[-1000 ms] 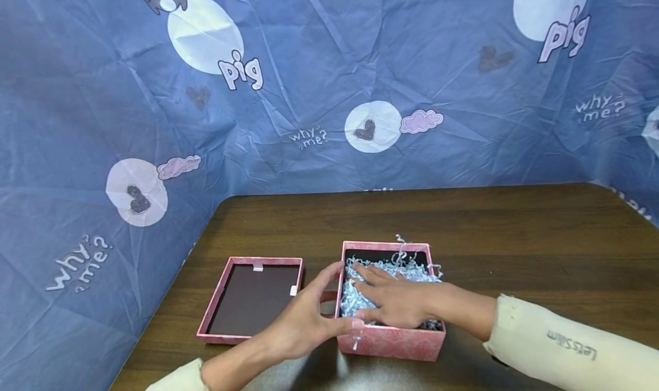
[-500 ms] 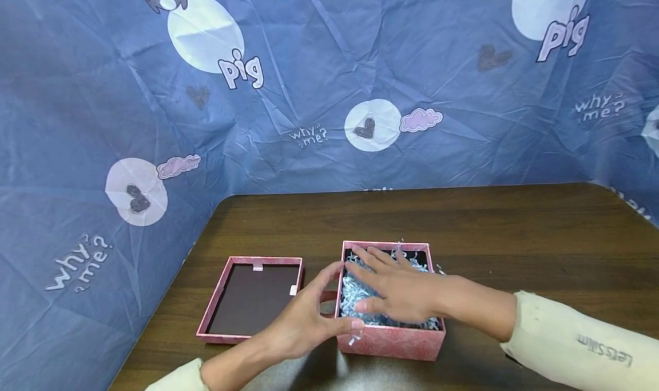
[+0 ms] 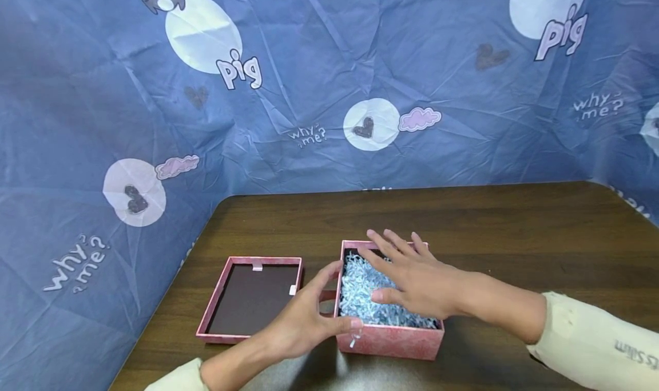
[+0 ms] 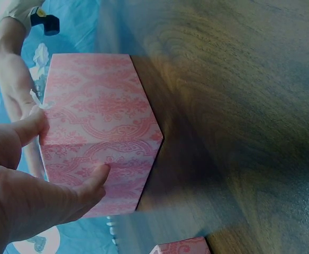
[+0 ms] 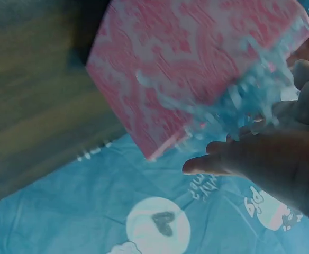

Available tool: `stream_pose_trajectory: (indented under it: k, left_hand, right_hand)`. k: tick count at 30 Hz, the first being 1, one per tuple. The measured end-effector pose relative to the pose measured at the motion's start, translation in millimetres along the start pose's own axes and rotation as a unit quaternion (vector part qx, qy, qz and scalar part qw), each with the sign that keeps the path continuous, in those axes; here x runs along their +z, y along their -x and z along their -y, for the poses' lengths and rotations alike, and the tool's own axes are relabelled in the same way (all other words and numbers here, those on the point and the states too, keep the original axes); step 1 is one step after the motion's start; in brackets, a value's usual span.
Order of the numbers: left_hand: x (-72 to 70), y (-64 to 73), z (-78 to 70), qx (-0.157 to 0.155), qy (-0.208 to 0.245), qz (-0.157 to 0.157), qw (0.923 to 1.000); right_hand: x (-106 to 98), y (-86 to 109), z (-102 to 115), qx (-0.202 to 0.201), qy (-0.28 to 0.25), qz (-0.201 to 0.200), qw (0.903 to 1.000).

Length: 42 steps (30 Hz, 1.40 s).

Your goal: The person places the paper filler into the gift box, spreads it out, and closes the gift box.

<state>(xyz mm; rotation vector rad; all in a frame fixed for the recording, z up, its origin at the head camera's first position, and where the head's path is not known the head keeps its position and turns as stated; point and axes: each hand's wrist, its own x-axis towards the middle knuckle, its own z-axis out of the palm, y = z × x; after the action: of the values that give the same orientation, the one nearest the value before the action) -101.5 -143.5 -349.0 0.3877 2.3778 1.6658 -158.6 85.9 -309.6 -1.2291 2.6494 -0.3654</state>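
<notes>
A pink patterned gift box [image 3: 391, 343] stands lidless on the table, filled with pale blue shredded paper [image 3: 358, 291]. My left hand [image 3: 304, 322] holds the box around its near left corner, thumb at the front rim and fingers on the left side. In the left wrist view the thumb and a finger [image 4: 96, 180] lie on two adjoining walls of the box. My right hand [image 3: 424, 279] is spread over the box, fingers extended past the far rim, holding nothing. It hides the right part of the filling. Paper strands [image 5: 239, 103] show at the rim in the right wrist view.
The box lid [image 3: 252, 299] lies inside-up to the left of the box, its dark lining showing. A brown wooden table [image 3: 463, 219] bears both. Blue printed cloth [image 3: 288, 168] hangs behind the table and along its left side.
My right hand has lifted off the shredded paper and shifted right and away from me. More filling is visible, and the strands above the far rim no longer show. My left hand keeps its place.
</notes>
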Motion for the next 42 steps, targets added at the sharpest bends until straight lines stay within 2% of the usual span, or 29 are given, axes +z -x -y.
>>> stream_pose_trajectory:
  k: [7, 11, 16, 22, 26, 34, 42]
  left_hand:
    - [-0.1, -0.2, 0.8, -0.004, 0.002, 0.001, 1.0]
    - [0.0, -0.5, 1.3, -0.005, -0.001, -0.001, 1.0]
    - [0.2, -0.8, 2.1, -0.002, 0.0, -0.001, 1.0]
    - [-0.3, -0.8, 2.0, -0.004, -0.009, 0.001, 0.9999]
    - [0.3, -0.3, 2.6, -0.001, -0.011, -0.001, 0.9999]
    - [0.2, -0.6, 2.4, -0.001, -0.015, -0.002, 0.9999]
    - [0.0, -0.9, 3.1, -0.003, -0.011, -0.004, 0.9999]
  right_hand:
    - [12, 2.2, -1, -0.008, -0.017, 0.028, 0.9994]
    - [14, 0.9, 0, -0.008, -0.025, 0.035, 0.999]
    - [16, -3.1, 2, -0.007, -0.043, 0.065, 0.9969]
    - [21, -12.6, 5, 0.023, -0.068, 0.117, 0.9906]
    - [24, -18.4, 5, 0.037, -0.078, 0.136, 0.9869]
    - [32, -26.3, 2, 0.047, -0.077, 0.142, 0.9857]
    - [38, -30.8, -1, 0.033, -0.077, 0.139, 0.9867]
